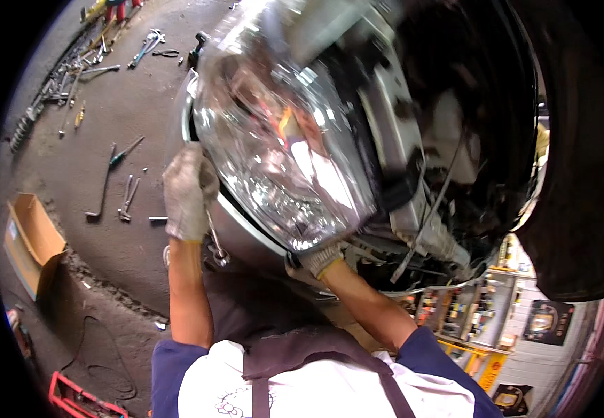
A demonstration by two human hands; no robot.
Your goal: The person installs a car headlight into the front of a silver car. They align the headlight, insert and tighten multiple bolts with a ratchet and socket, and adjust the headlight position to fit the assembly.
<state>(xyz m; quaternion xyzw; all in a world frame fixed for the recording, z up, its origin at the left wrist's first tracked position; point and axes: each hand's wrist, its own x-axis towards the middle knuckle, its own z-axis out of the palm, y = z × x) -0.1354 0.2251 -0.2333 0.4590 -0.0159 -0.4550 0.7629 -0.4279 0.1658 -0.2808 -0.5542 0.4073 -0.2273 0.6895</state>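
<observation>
A large clear headlight (274, 160) sits tilted at the front corner of a car, with a dark gap between its lens and the silver bumper (242, 226). My left hand (189, 195), in a pale knit glove, is closed beside the bumper's edge. From its palm hangs a slim metal wrench (217, 244). Gloved too, my right hand (321, 259) is at the headlight's lower corner and appears to grip it; most of its fingers are hidden beneath the lens.
Under the raised dark hood (587, 153) lies the engine bay (455, 139). Wrenches (128, 198), a long bent bar (105, 181), a screwdriver (126, 152) and pliers (166, 53) lie on the floor at left. An open cardboard box (34, 244) stands there. Stocked shelves (469, 310) are at right.
</observation>
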